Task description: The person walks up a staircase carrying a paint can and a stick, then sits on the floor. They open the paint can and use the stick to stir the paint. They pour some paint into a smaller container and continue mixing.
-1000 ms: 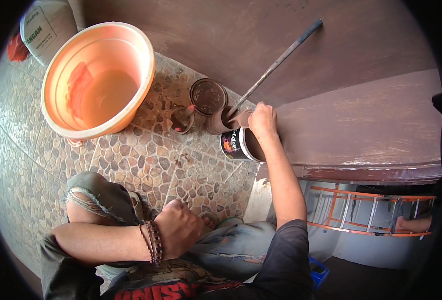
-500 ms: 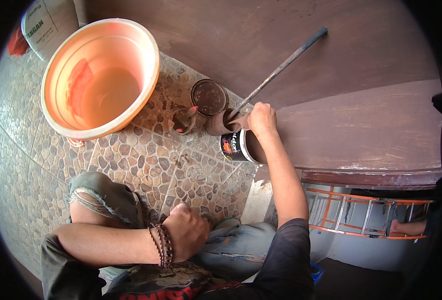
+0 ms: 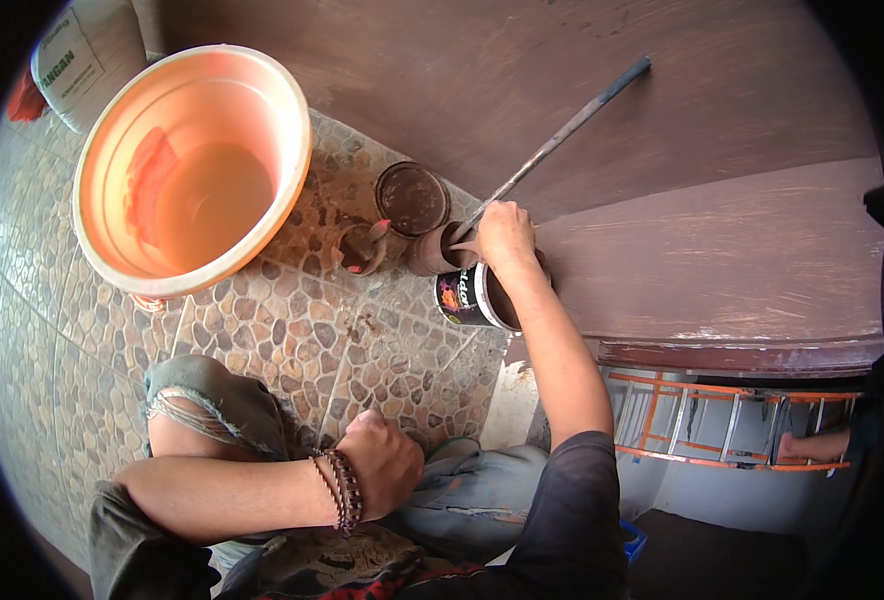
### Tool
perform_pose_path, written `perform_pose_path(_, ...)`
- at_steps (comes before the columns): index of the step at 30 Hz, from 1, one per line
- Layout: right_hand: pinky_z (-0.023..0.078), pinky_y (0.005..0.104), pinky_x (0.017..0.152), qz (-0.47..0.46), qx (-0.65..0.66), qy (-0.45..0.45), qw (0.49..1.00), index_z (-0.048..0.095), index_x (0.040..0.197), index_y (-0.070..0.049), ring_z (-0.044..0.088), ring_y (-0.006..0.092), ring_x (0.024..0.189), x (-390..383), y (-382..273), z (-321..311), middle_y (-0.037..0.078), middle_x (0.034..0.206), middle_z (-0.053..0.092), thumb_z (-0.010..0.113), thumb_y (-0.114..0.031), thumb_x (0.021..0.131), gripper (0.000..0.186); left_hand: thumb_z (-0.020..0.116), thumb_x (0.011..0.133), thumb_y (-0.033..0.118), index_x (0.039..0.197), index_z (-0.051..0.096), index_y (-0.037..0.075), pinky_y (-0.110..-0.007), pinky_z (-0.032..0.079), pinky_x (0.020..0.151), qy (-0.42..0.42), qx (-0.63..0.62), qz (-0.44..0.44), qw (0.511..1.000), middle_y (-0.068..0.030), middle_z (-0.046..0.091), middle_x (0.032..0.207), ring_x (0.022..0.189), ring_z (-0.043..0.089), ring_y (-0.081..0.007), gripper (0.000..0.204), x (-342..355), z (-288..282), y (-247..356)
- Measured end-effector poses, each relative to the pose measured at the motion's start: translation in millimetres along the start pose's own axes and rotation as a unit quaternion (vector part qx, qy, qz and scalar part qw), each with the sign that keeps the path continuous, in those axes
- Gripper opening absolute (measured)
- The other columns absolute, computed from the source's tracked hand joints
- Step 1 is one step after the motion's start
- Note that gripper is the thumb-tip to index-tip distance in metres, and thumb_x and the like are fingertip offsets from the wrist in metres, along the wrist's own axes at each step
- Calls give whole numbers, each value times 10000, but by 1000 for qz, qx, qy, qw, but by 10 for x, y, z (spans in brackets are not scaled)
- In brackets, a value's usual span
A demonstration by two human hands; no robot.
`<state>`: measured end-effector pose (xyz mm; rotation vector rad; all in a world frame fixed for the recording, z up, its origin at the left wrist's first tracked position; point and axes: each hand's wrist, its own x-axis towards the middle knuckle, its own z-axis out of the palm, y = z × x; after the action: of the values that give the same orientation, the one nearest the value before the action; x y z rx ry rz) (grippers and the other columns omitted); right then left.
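Note:
My right hand (image 3: 507, 238) is closed at the mouth of a brown-coated pot (image 3: 428, 255), just above a black paint can (image 3: 461, 298) lined with brown paint. A brown-smeared piece shows at its fingers, too hidden to name. From the pot, a long stick (image 3: 562, 132) with a dark end slants up to the right. My left hand (image 3: 382, 462), with braided bracelets at the wrist, rests curled against my leg, and nothing shows in it. Left of the pot stands a small cup (image 3: 354, 252) with a red-tipped tool in it. Behind lies a round brown-coated lid (image 3: 412, 197).
A large orange basin (image 3: 97, 215) with cloudy liquid stands at the left on the pebble-patterned floor (image 3: 262, 320). Behind it is a white sack (image 3: 92, 65). A brown-painted wall (image 3: 722, 250) rises at the right. Below it, an orange-railed ladder (image 3: 732, 425) is near another person's foot.
My right hand has shifted slightly left and stays over the pot. The stick keeps nearly the same slant. My left hand remains on my leg.

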<state>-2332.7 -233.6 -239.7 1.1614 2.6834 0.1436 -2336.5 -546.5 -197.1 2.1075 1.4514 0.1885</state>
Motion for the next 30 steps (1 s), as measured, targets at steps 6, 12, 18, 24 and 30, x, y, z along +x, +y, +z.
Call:
perform_pose_path(6, 532, 427, 819, 6, -3, 5, 1000, 708, 865, 11, 667, 360, 909, 16, -73, 5, 230, 915, 679, 486, -92, 851, 245, 520, 824, 226, 809, 647, 43, -357, 425, 687, -29, -7, 1, 1000, -97, 645, 773, 774, 619, -233, 223, 42, -2, -18)
perform_pose_path(12, 531, 433, 822, 16, 18, 15, 1000, 704, 857, 15, 663, 371, 905, 30, -103, 24, 238, 914, 674, 509, -73, 831, 216, 514, 852, 200, 813, 694, 69, -372, 426, 695, -28, -4, -2, 1000, -81, 675, 784, 790, 640, -239, 226, 63, 2, -18)
perform_pose_path(18, 523, 433, 827, 51, 96, 14, 994, 689, 834, 33, 645, 399, 911, 1, 71, -21, 262, 908, 661, 639, -93, 747, 161, 517, 850, 202, 804, 691, 69, -367, 430, 711, -25, -20, -3, 999, -87, 676, 782, 791, 642, -237, 223, 74, -1, -27)
perform_pose_path(24, 511, 403, 846, 128, 145, 57, 979, 688, 794, 10, 648, 362, 918, 34, 424, 146, 220, 898, 676, 699, -203, 734, 222, 515, 854, 193, 803, 688, 73, -366, 432, 728, -38, -37, -15, 998, -85, 677, 781, 799, 642, -232, 216, 95, -1, -12)
perform_pose_path(30, 505, 366, 660, 155, 219, 43, 962, 676, 660, -7, 648, 254, 643, 16, 820, 400, 151, 711, 678, 659, -193, 746, 206, 521, 844, 194, 808, 671, 65, -362, 440, 733, -30, -46, -17, 998, -83, 664, 784, 785, 644, -232, 201, 101, 20, -13)
